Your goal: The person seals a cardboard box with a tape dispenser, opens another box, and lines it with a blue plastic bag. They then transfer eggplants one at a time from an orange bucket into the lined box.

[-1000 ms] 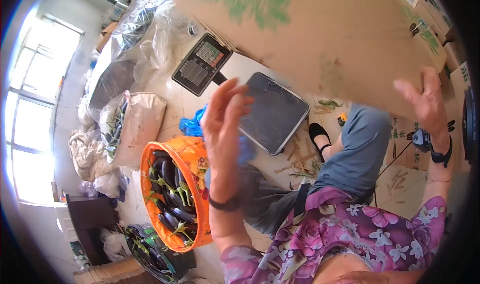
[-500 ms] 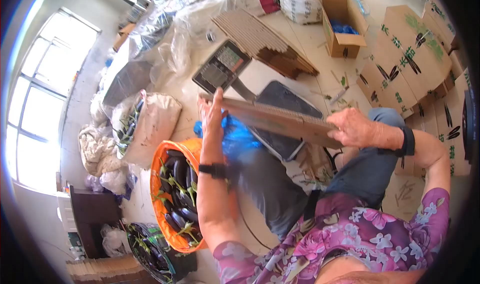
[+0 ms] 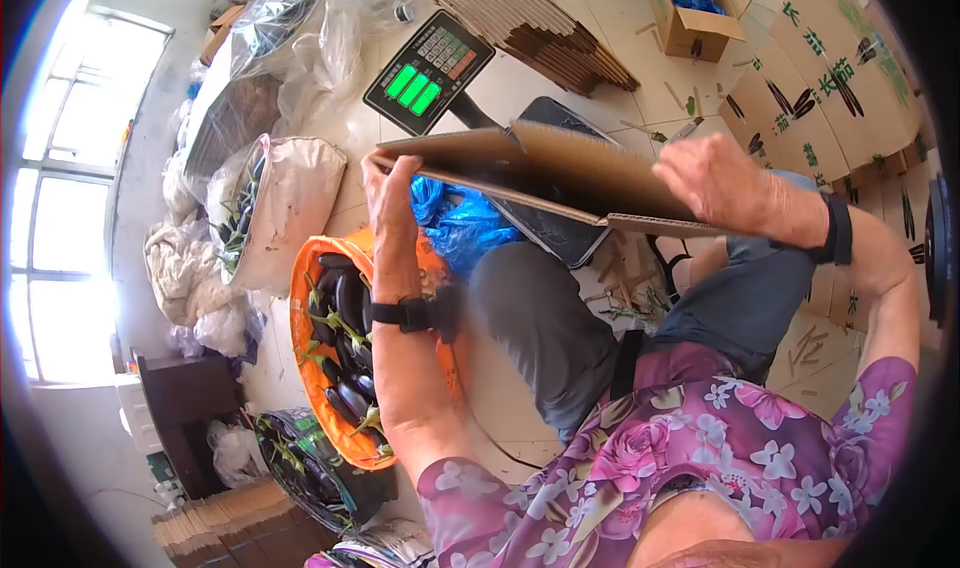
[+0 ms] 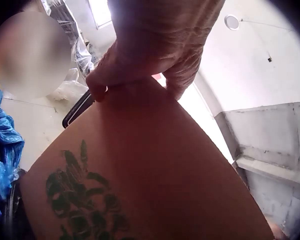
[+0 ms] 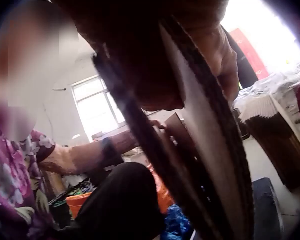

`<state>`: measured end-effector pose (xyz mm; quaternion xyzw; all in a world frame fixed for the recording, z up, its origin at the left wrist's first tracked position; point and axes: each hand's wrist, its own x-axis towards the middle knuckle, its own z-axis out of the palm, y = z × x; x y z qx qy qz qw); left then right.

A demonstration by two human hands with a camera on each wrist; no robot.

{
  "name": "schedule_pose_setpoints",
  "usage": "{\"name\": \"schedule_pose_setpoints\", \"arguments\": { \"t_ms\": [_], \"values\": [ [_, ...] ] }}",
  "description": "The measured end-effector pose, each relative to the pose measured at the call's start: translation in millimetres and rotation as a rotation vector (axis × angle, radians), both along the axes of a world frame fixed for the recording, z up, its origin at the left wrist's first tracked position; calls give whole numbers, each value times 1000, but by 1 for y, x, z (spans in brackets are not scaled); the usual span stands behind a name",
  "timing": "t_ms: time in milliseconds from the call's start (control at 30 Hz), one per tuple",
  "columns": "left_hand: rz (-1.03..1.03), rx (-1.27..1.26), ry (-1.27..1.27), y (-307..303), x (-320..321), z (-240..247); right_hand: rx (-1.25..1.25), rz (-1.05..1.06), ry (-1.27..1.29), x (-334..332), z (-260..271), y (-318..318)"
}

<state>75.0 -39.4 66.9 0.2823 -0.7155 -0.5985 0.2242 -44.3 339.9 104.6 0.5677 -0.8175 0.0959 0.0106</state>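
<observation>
Carton (image 3: 560,168), edge-on half a second ago, is now parted open over the scale (image 3: 558,240). Its 9 o'clock edge is pinched by the left hand (image 3: 388,196), and its 3 o'clock edge is gripped by the right hand (image 3: 712,180).

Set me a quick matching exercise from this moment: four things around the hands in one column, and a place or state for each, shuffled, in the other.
Things:
1. cardboard box
2. scale display
3. orange basket
4. blue bag

Places or states:
A. lit green
B. lies below the cardboard
C. held by the left hand and the right hand
D. holds dark eggplants

Pairs: 1-C, 2-A, 3-D, 4-B.
</observation>
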Motion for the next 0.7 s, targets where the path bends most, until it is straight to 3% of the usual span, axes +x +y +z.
{"name": "schedule_pose_setpoints", "arguments": {
  "t_ms": [33, 133, 233, 300, 333, 400, 533, 633, 700],
  "values": [
    [-19, -35, -42, -11, 3, -3, -127, -11, -5, -9, 0, -3],
    [-193, -88, 1, -17, 9, 20, -133, -80, 113, -39, 9, -17],
    [-366, -206, -189, -20, 11, 45, -167, -65, 141, -70, 20, -37],
    [-637, -405, -395, -5, 8, 53, -144, -60, 102, -79, 20, -55],
    [-689, -532, -431, 16, -1, 71, -124, -35, 99, -86, 18, -68],
    [-688, -577, -470, 24, -7, 57, -92, -17, 71, -89, 4, -81],
    [-775, -587, -576, 46, 3, 61, -55, 27, 166, -95, -10, -97],
    [-884, -332, -605, 47, 0, 62, -85, 103, 165, -99, -9, -110],
    [-881, -324, -589, 48, -14, 48, -147, 180, 124, -100, -9, -118]
  ]
}}
